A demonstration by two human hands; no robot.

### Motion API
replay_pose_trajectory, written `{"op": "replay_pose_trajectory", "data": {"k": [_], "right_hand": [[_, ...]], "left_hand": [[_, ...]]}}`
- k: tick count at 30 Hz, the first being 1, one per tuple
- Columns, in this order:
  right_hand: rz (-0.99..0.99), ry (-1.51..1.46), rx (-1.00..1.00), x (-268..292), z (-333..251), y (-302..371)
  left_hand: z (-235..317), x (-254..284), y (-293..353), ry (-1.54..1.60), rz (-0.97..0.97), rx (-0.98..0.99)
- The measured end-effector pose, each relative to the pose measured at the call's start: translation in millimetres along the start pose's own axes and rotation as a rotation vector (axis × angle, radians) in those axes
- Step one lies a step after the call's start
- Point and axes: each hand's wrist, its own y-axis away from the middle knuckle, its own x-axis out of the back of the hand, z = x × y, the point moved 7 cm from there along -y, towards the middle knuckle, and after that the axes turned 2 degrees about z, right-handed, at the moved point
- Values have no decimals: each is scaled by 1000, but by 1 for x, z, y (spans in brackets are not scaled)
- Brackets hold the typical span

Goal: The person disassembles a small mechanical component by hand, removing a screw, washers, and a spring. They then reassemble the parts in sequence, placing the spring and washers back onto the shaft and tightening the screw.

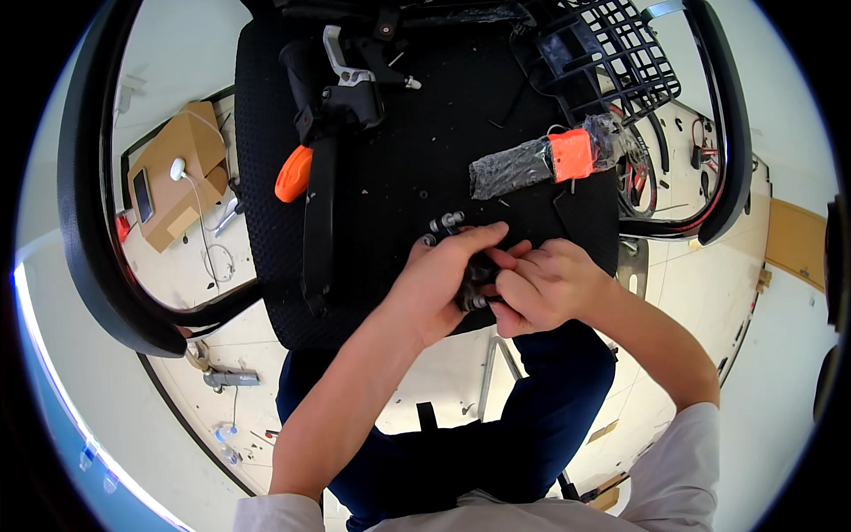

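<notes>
The black textured pad is your workbench and your landmark; the black curved frame arcs round its left side and sweeps down past its right. On the pad's left part lies the long black lever assembly with its silver clamp, and an orange-handled tool touches that assembly's left side. Toward the pad's upper right you have a plastic-wrapped part with an orange collar, and a black wire basket overhangs the far right corner.

Your work sits at the pad's near edge, right of centre. Your left hand curls over a small black part, fingers pressed together across its top. Your right hand meets it from the right, fingertips pinching the same piece; the exact contact is hidden. Just beyond your left knuckles, a few small silver bolts lie loose on the pad.

Keep the part low over the pad, so anything dropped lands there. Let your left hand brace while your right does the fine turning, and take the bolts one at a time.
</notes>
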Motion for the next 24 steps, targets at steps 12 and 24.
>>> {"op": "replay_pose_trajectory", "data": {"k": [12, 24], "right_hand": [[536, -1631, -1542, -10, 11, 17], [475, -1838, -1457, -36, -17, 1]], "left_hand": [[75, -17, 30, -218, -92, -911], [72, -31, 54, -530, -241, -1329]]}}
